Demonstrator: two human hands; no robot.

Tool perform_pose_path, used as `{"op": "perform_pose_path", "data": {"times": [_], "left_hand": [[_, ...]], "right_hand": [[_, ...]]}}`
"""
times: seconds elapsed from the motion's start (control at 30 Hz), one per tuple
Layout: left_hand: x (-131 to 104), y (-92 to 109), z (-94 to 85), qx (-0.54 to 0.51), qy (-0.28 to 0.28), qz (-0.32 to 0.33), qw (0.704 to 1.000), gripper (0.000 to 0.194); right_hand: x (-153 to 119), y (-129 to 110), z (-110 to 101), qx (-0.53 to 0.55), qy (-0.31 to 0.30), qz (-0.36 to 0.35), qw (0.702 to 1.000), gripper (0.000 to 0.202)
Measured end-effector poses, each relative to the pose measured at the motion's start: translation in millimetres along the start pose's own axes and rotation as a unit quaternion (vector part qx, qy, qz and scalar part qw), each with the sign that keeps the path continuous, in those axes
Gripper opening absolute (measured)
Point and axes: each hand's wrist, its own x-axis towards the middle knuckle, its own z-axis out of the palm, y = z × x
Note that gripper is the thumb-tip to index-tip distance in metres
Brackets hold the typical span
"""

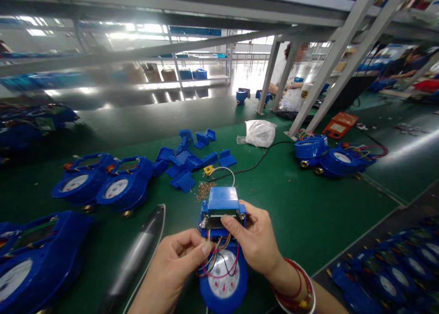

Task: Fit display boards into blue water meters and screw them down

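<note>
A blue water meter with a white dial stands upright right in front of me. At its top is a circuit board with a display, under a blue plastic cover. My right hand grips this upper part, thumb on the display and fingers behind. Thin coloured wires loop from the board over the dial. Pinched at the wires on the left side is my left hand, thumb against forefinger; its fingertips partly hide what they hold.
Blue plastic pieces and a pile of small screws lie beyond the meter. A black electric screwdriver lies at left, near more meters. Other meters and a white bag sit farther off. Metal posts rise behind; a person sits beyond.
</note>
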Motion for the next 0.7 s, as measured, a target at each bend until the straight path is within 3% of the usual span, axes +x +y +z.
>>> {"op": "perform_pose_path", "data": {"times": [0.13,0.47,0.7], "left_hand": [[1,-3,0.6,-0.032,-0.002,-0.003,0.999,0.032],[-2,5,1.1,-0.115,-0.036,-0.086,0.989,0.030],[-1,2,3.1,-0.051,-0.034,-0.032,0.998,0.034]], "right_hand": [[0,-1,-1,-0.033,0.001,-0.034,0.999,0.014],[-3,0,-1,-0.119,0.009,-0.128,0.985,0.009],[-4,2,-1,-0.101,0.016,-0.092,0.991,0.012]]}}
